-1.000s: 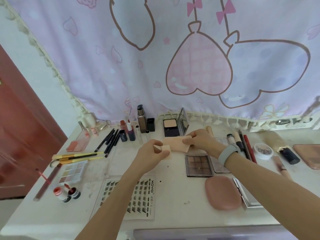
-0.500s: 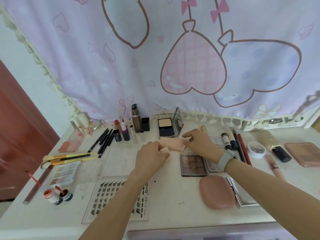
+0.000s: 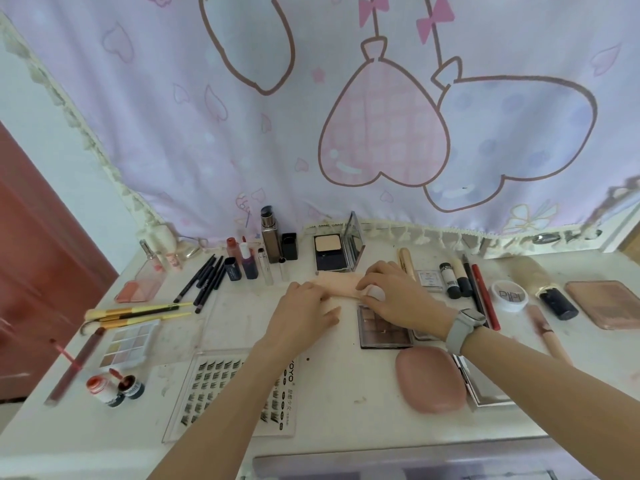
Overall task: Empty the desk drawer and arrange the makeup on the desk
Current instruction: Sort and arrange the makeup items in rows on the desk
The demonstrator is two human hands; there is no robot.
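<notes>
Finding: my hands have come down from a lifted hold. The flat peach-coloured rectangular pad [image 3: 341,285] now lies on the white desk top [image 3: 346,403], between and beneath my hands, in front of the open black powder compact [image 3: 334,252].

My left hand [image 3: 304,315] rests loosely open at its near edge. My right hand [image 3: 398,292] curls round a small pale sponge [image 3: 375,292].

Judgement: pad placed; sponge still to set down.
</notes>
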